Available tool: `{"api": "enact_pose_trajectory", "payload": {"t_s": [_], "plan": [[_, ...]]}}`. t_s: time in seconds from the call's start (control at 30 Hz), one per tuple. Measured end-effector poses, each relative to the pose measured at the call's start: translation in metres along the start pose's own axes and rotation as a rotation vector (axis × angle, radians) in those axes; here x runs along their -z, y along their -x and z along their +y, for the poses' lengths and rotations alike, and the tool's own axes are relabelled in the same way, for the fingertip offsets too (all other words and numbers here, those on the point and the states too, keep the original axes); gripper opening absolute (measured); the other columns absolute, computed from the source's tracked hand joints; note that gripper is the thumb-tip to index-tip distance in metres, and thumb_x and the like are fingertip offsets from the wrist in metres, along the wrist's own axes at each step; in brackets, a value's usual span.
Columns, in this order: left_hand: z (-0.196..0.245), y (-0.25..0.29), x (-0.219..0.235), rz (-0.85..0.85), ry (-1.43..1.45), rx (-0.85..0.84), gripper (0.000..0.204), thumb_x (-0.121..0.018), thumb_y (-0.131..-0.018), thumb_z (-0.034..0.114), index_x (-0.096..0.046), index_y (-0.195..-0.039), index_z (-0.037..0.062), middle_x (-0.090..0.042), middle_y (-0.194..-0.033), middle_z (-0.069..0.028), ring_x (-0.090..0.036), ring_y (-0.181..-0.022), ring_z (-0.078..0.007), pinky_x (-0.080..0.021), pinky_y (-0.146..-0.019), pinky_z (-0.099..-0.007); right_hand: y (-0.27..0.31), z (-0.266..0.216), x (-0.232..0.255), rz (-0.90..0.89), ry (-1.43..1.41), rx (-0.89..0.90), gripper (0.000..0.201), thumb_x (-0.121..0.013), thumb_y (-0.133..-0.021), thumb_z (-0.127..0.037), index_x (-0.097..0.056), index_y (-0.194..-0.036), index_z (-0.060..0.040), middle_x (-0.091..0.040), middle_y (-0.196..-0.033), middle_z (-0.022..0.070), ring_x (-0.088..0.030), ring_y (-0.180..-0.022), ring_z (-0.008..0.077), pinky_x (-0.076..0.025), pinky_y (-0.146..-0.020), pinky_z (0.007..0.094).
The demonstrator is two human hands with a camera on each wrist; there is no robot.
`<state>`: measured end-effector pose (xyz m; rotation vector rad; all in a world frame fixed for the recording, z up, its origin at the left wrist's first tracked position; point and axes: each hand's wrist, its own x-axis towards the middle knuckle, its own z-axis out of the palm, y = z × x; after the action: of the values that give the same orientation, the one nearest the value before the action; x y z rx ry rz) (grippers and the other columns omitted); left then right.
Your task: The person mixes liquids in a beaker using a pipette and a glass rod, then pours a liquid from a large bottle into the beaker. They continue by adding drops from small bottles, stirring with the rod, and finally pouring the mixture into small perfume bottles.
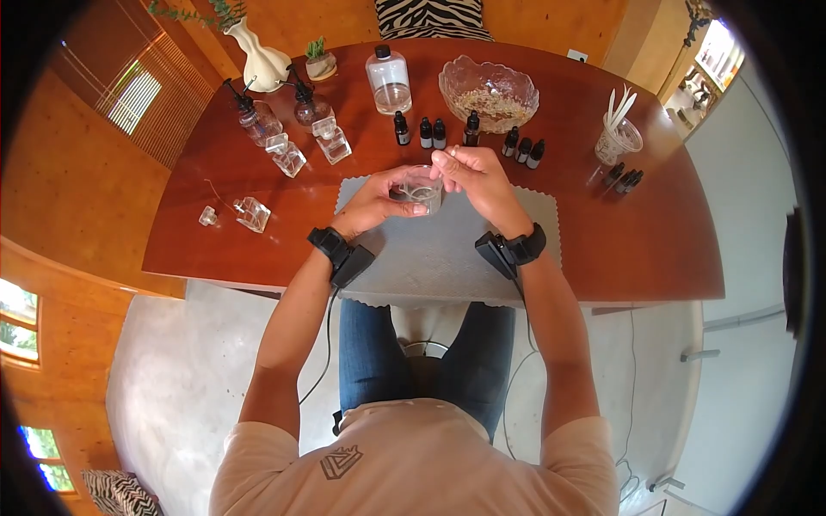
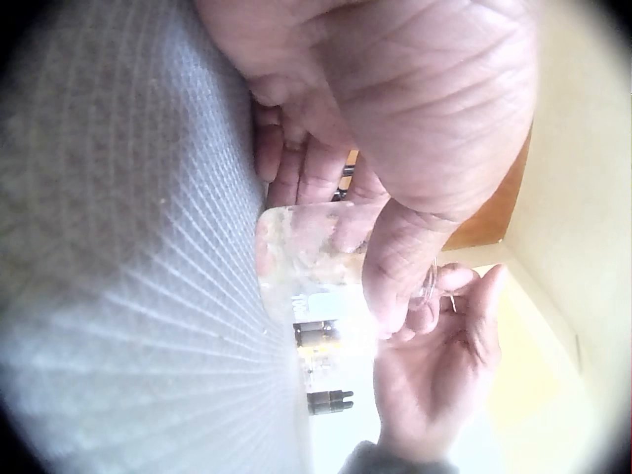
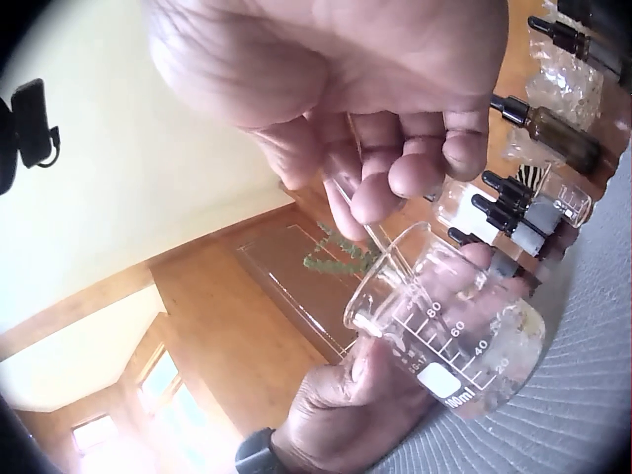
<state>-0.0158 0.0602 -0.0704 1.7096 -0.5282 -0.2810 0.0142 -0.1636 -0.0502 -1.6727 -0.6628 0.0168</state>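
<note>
Glass beaker (image 3: 464,346) held in your left grip (image 1: 379,199), right grip (image 1: 479,179) pinching the thin clear rod (image 3: 376,235): stir slowly, beaker steady!

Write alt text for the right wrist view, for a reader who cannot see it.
A person's right hand pinches a thin rod that dips into a marked glass beaker, held by the left hand over a grey mat. Dark dropper bottles stand beyond.

It seems a craft studio; dropper bottles (image 1: 426,133) and a beaker (image 3: 436,379) suggest it.
</note>
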Motion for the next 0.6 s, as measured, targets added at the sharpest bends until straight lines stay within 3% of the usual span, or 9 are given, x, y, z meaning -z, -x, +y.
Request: {"api": "enact_pose_trajectory", "payload": {"t_s": [0.23, 0.33, 0.43, 0.53, 0.6], "plan": [[0.0, 0.0, 0.001, -0.01, -0.005, 0.031, 0.065, -0.083, -0.083, 0.013, -0.055, -0.142, 0.0048, -0.064, -0.133, -0.0066, -0.058, -0.124, -0.0175, -0.043, -0.109, -0.0346, 0.003, -0.004, 0.0, -0.04, -0.067, -0.008, 0.043, -0.062, -0.101, -0.036, -0.07, -0.085, 0.0021, -0.055, -0.065, 0.0022, -0.05, -0.063, 0.0096, -0.041, -0.057, 0.0297], [-0.001, 0.0, 0.0, 0.0, 0.014, 0.024, 0.066, -0.083, -0.083, 0.013, -0.056, -0.142, 0.0049, -0.064, -0.133, -0.0062, -0.058, -0.123, -0.0175, -0.043, -0.108, -0.0345, 0.001, -0.007, -0.004, 0.047, -0.023, 0.071, 0.043, -0.062, -0.101, -0.037, -0.071, -0.085, 0.0016, -0.055, -0.065, 0.0022, -0.051, -0.064, 0.0102, -0.042, -0.058, 0.0297], [0.0, 0.001, 0.001, -0.005, -0.008, 0.032, 0.066, -0.083, -0.083, 0.013, -0.055, -0.143, 0.0052, -0.064, -0.133, -0.006, -0.058, -0.123, -0.0176, -0.043, -0.108, -0.0343, 0.002, -0.003, 0.001, -0.068, 0.002, 0.01, 0.042, -0.062, -0.101, -0.036, -0.072, -0.087, 0.0018, -0.056, -0.066, 0.0027, -0.052, -0.065, 0.0106, -0.043, -0.06, 0.0292], [-0.001, 0.0, 0.001, -0.011, -0.003, 0.017, 0.066, -0.083, -0.083, 0.013, -0.055, -0.143, 0.0054, -0.065, -0.132, -0.006, -0.058, -0.123, -0.0178, -0.043, -0.108, -0.0343, 0.002, 0.0, 0.0, -0.031, -0.071, -0.042, 0.041, -0.063, -0.101, -0.035, -0.072, -0.087, 0.002, -0.057, -0.067, 0.0025, -0.053, -0.066, 0.0098, -0.042, -0.061, 0.0288], [-0.002, 0.0, 0.0, -0.008, 0.018, 0.006, 0.065, -0.083, -0.083, 0.013, -0.056, -0.142, 0.0054, -0.065, -0.132, -0.006, -0.058, -0.123, -0.0178, -0.043, -0.108, -0.0343, 0.001, -0.002, -0.002, 0.02, -0.003, 0.06, 0.039, -0.063, -0.101, -0.034, -0.072, -0.087, 0.0021, -0.057, -0.067, 0.0017, -0.052, -0.066, 0.0093, -0.042, -0.061, 0.0285]]}}
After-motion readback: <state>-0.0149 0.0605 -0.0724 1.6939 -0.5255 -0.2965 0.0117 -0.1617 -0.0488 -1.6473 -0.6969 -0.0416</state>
